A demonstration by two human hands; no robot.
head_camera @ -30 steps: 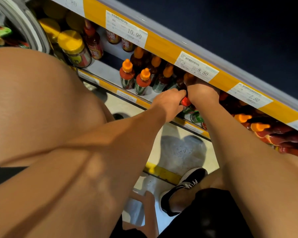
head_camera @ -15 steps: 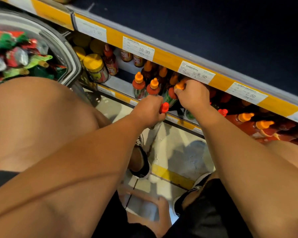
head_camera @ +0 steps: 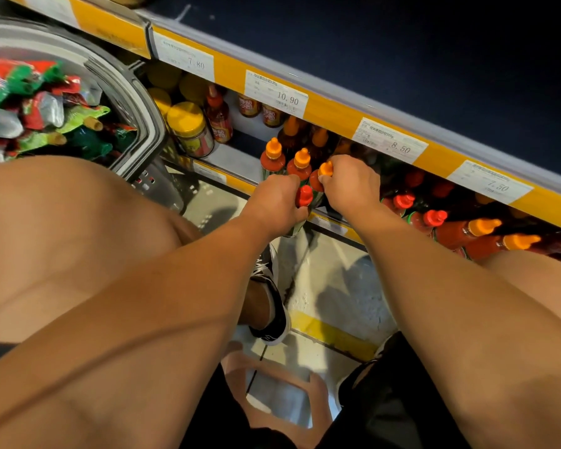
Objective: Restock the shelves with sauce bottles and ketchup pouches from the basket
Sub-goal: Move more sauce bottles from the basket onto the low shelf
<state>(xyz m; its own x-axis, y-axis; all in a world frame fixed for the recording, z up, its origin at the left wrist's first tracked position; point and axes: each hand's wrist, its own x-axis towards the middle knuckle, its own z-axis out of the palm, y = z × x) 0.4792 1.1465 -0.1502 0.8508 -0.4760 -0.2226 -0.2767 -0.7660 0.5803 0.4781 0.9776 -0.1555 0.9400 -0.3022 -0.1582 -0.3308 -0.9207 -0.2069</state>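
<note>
My left hand (head_camera: 277, 202) grips a red-capped sauce bottle (head_camera: 304, 196) at the front edge of the lower shelf (head_camera: 237, 157). Beside it my right hand (head_camera: 350, 184) pinches an orange-capped sauce bottle (head_camera: 324, 170) standing on that shelf. Two more orange-capped bottles (head_camera: 273, 153) stand just left of my hands. Red-capped bottles (head_camera: 404, 200) and orange-capped ones (head_camera: 483, 226) fill the shelf to the right. The grey basket (head_camera: 133, 92) at the upper left holds several red and green ketchup pouches (head_camera: 39, 108).
Yellow-lidded jars (head_camera: 188, 124) and a small red sauce bottle (head_camera: 219, 118) stand at the shelf's left end. Price tags (head_camera: 276, 94) line the yellow shelf edge above. My bare knees fill both sides; a stool (head_camera: 276, 393) and my shoes (head_camera: 272, 306) are on the floor below.
The view has swung right, bringing the basket into sight. My left hand drew the red-capped bottle out to the shelf's front edge. My right hand shifted left onto an orange-capped bottle.
</note>
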